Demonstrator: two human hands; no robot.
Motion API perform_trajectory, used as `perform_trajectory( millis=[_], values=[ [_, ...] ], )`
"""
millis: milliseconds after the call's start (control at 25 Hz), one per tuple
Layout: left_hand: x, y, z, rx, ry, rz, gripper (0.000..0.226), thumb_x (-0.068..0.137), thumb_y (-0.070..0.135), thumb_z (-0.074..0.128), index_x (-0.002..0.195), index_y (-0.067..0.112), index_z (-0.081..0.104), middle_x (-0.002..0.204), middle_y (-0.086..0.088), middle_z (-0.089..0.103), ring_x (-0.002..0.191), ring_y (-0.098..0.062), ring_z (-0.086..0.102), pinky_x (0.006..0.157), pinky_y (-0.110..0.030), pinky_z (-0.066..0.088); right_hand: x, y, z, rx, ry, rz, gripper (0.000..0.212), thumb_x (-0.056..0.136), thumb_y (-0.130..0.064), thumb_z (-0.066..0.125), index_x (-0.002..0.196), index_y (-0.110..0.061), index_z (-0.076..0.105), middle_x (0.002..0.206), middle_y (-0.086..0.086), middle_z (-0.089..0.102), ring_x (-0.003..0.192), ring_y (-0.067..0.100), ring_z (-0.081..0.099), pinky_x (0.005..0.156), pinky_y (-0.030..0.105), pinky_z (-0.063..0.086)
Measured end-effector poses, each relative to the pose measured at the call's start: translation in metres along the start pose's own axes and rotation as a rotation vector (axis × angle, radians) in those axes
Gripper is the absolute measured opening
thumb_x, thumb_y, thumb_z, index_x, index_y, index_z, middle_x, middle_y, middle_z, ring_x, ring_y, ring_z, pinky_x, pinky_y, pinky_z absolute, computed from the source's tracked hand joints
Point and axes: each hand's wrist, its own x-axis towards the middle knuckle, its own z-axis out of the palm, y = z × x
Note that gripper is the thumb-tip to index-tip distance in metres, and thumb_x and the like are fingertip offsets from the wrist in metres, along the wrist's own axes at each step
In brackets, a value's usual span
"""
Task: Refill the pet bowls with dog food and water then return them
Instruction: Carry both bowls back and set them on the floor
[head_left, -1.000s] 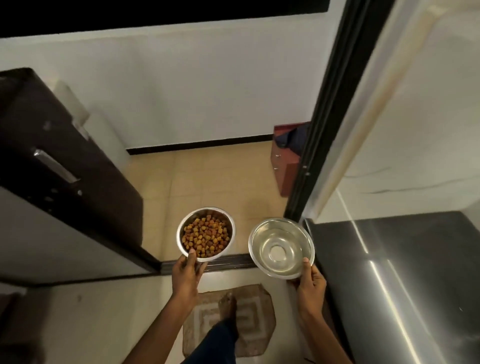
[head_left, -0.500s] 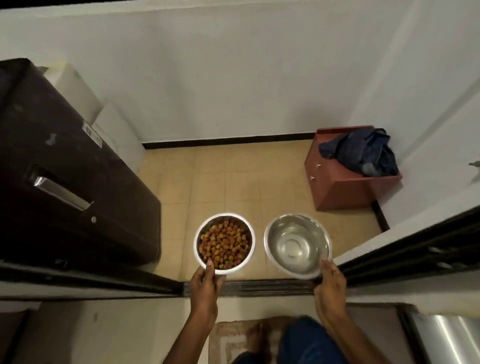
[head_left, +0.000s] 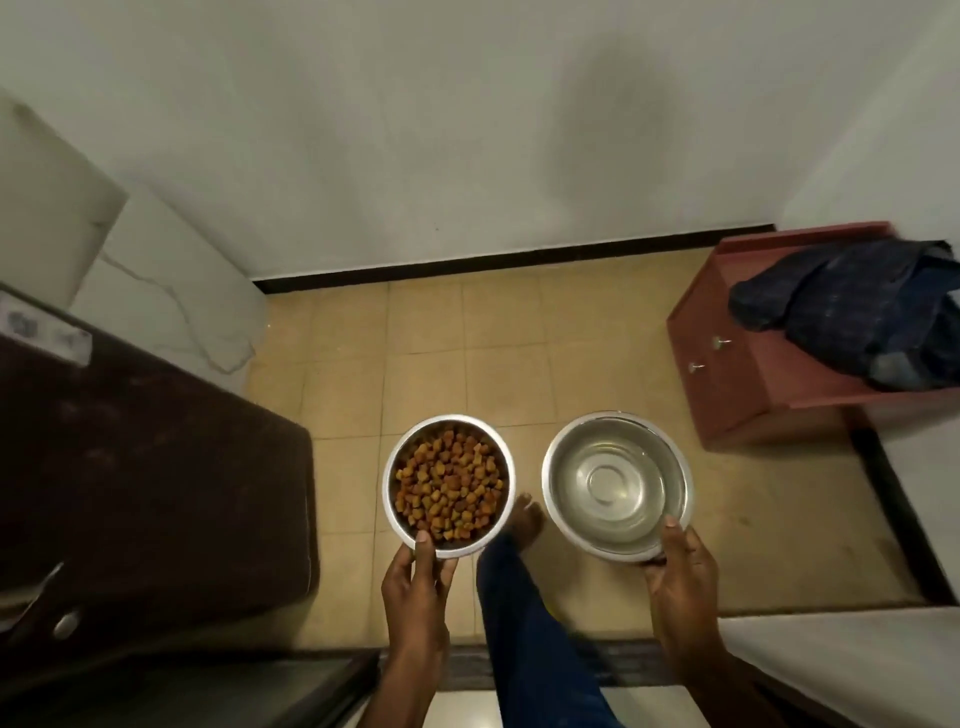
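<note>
My left hand grips the near rim of a steel bowl filled with brown dog food, thumb over the edge. My right hand holds the near rim of a larger steel bowl with clear water in it. Both bowls are carried level above a tan tiled floor, side by side and apart. My bare foot and blue trouser leg show between them.
A dark brown cabinet fills the left side. A small red-brown drawer unit with a dark blue cloth on top stands at the right against the white wall. A door track crosses underfoot.
I have stepped through the doorway onto the tiled floor, one foot now ahead of the track. The bowls stay held in the same grips, and the drawer unit and wall look closer.
</note>
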Motion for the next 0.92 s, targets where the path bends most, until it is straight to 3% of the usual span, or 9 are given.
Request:
perform_trajectory(
  millis=[120,240,360,520,600,720,840,920],
  values=[
    [0.120,-0.017,0.044,-0.004,0.031,-0.001,0.014,0.106,0.031,0.063,0.112,0.030,0.076,0.110,0.008,0.084,0.116,-0.016,0.073,0.079,-0.019,0.063,0.104,0.045,0.041,-0.073,-0.051,-0.052,0.040,0.102,-0.058,0.063,0.098,-0.021,0.077,0.084,0.005,0.074,0.079,0.012,0.067,0.066,0.022,0.058],
    [0.250,-0.054,0.083,0.028,0.037,-0.009,0.019,0.108,0.026,0.062,0.115,0.017,0.076,0.129,-0.013,0.077,0.124,-0.024,0.071,0.079,-0.016,0.063,0.215,0.096,0.080,-0.074,-0.076,-0.001,0.047,0.096,-0.068,0.069,0.109,-0.024,0.078,0.095,0.004,0.076,0.087,0.010,0.071,0.071,0.023,0.060],
    [0.370,-0.098,0.113,0.073,-0.028,0.001,0.031,0.109,0.026,0.060,0.128,0.004,0.072,0.132,-0.015,0.075,0.125,-0.024,0.071,0.085,-0.020,0.063,0.317,0.153,0.113,-0.035,-0.074,0.009,0.033,0.105,-0.055,0.063,0.118,-0.029,0.078,0.108,0.004,0.077,0.100,0.014,0.072,0.081,0.028,0.061],
    [0.490,-0.155,0.147,0.074,-0.079,-0.049,0.041,0.110,0.022,0.058,0.136,-0.010,0.063,0.132,-0.019,0.072,0.126,-0.027,0.070,0.087,-0.021,0.063,0.421,0.218,0.147,-0.006,-0.030,0.039,0.028,0.110,-0.036,0.054,0.112,-0.033,0.081,0.102,-0.001,0.077,0.096,0.015,0.070,0.080,0.032,0.059],
    [0.540,-0.186,0.161,0.078,-0.067,-0.103,0.035,0.110,0.019,0.058,0.130,-0.008,0.067,0.125,-0.015,0.075,0.121,-0.027,0.071,0.084,-0.021,0.064,0.464,0.255,0.154,-0.008,-0.018,0.056,0.028,0.107,-0.037,0.054,0.108,-0.034,0.082,0.099,-0.002,0.076,0.093,0.016,0.067,0.079,0.035,0.056],
    [0.595,-0.228,0.168,0.127,-0.062,-0.147,0.018,0.110,0.017,0.059,0.114,0.009,0.075,0.110,-0.005,0.078,0.107,-0.020,0.073,0.078,-0.020,0.065,0.513,0.312,0.147,-0.012,-0.010,0.092,0.032,0.114,-0.030,0.051,0.110,-0.036,0.082,0.102,-0.003,0.077,0.096,0.016,0.069,0.082,0.037,0.059],
    [0.627,-0.257,0.168,0.194,-0.072,-0.141,0.018,0.110,0.017,0.058,0.117,0.009,0.073,0.108,-0.004,0.077,0.105,-0.018,0.073,0.076,-0.018,0.064,0.538,0.354,0.133,-0.005,0.040,0.144,0.034,0.117,-0.025,0.047,0.119,-0.035,0.079,0.113,-0.002,0.080,0.108,0.018,0.075,0.089,0.040,0.064],
    [0.641,-0.273,0.169,0.240,-0.095,-0.132,0.024,0.110,0.019,0.059,0.124,0.003,0.071,0.109,-0.007,0.077,0.103,-0.018,0.073,0.077,-0.018,0.064,0.551,0.379,0.124,0.029,0.065,0.177,0.029,0.116,-0.025,0.048,0.130,-0.024,0.073,0.122,0.002,0.080,0.118,0.024,0.075,0.094,0.041,0.066]
  ],
)
